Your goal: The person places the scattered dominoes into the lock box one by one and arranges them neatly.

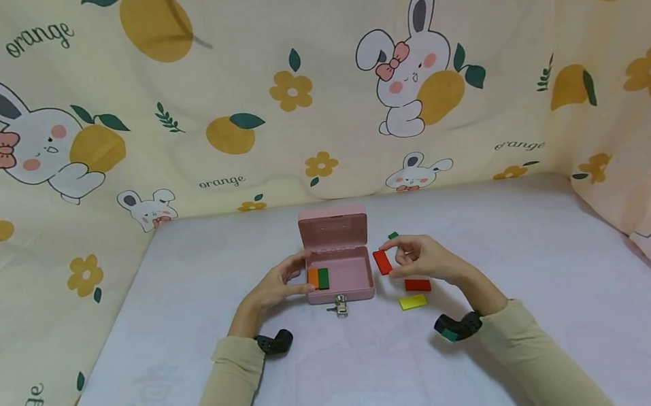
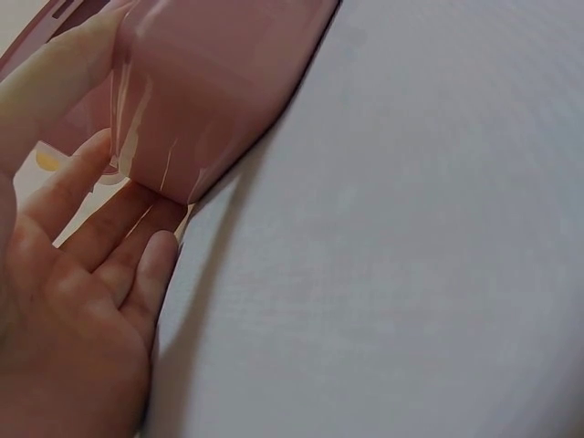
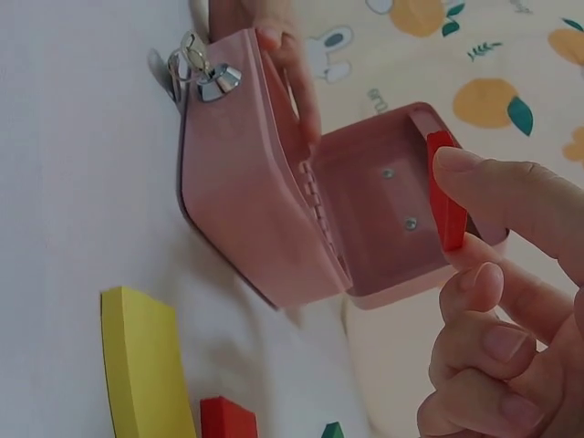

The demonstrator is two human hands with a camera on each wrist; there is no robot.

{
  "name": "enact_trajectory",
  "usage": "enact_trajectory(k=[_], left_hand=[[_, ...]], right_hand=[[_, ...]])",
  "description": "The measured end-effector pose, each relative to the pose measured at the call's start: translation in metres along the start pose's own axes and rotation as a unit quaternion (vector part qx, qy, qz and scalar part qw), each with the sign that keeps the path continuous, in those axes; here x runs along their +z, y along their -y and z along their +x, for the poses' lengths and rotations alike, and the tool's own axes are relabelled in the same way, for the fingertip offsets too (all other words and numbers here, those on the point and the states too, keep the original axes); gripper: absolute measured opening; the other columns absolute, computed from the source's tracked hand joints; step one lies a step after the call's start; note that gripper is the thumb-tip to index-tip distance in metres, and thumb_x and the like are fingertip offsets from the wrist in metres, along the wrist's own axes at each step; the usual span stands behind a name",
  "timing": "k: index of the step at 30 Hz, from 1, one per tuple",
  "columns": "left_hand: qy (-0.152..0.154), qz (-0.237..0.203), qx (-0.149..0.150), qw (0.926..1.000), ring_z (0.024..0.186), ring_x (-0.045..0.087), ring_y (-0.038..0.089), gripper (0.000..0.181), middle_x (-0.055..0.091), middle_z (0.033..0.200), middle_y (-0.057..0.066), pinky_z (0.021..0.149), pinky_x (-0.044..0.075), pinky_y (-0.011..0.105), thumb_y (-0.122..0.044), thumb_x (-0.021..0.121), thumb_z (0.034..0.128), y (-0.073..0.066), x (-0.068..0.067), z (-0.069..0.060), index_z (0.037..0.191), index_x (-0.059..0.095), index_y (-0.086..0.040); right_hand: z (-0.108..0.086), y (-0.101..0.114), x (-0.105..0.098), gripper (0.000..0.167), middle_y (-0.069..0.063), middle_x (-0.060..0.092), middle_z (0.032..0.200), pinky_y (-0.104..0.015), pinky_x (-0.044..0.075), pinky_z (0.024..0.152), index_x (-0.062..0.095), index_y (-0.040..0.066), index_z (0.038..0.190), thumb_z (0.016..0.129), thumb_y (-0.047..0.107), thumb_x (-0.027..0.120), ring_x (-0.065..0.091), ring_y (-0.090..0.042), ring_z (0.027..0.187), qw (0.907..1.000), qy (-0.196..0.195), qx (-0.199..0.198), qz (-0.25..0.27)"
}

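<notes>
A pink metal cash box stands with its lid raised. Inside, at its left end, an orange block and a green block lie side by side. My left hand grips the box's left end, thumb towards the front corner and fingers towards the back. Just right of the box, my right hand pinches a red block between thumb and index finger, above the table. In the right wrist view that red block appears edge-on, with the other fingers curled below it.
Right of the box, another red block and a yellow block lie on the white tabletop. A green block shows partly behind my right hand. Keys hang from the front lock. A patterned cloth rises behind.
</notes>
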State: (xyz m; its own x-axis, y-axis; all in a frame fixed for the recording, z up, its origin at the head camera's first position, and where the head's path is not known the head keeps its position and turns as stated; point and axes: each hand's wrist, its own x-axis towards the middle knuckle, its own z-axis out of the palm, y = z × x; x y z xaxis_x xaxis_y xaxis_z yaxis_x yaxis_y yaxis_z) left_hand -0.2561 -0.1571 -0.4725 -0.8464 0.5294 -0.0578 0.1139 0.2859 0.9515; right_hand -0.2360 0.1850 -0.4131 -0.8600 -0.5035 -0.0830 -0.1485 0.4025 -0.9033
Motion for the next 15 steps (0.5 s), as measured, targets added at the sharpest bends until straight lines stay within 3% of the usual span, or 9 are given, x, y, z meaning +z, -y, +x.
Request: enact_trajectory(k=[8,15], left_hand=[[0.001,-0.003,-0.001,1.0000,0.150,0.021,0.035,0.078,0.027,0.160,0.014,0.124,0.021,0.053,-0.013,0.075,0.0831,0.0008,-0.0001,0.0001,0.149,0.033,-0.008],[0.001,0.000,0.007,1.0000,0.150,0.022,0.035,0.078,0.028,0.159,0.016,0.124,0.021,0.053,-0.012,0.075,0.0830,0.0015,0.0000,0.0007,0.149,0.032,-0.006]], right_hand=[[0.0051,-0.0018,0.0047,0.049,0.002,0.047,0.070,-0.020,0.042,0.058,0.056,-0.002,0.126,0.081,0.008,0.074,0.047,-0.008,0.064,1.0000,-0.004,0.004,0.006],[0.0091,-0.0020,0.0075,0.047,0.000,0.046,0.071,-0.021,0.043,0.063,0.057,0.000,0.125,0.081,0.009,0.075,0.045,-0.010,0.066,0.9997,-0.016,-0.004,-0.019]])
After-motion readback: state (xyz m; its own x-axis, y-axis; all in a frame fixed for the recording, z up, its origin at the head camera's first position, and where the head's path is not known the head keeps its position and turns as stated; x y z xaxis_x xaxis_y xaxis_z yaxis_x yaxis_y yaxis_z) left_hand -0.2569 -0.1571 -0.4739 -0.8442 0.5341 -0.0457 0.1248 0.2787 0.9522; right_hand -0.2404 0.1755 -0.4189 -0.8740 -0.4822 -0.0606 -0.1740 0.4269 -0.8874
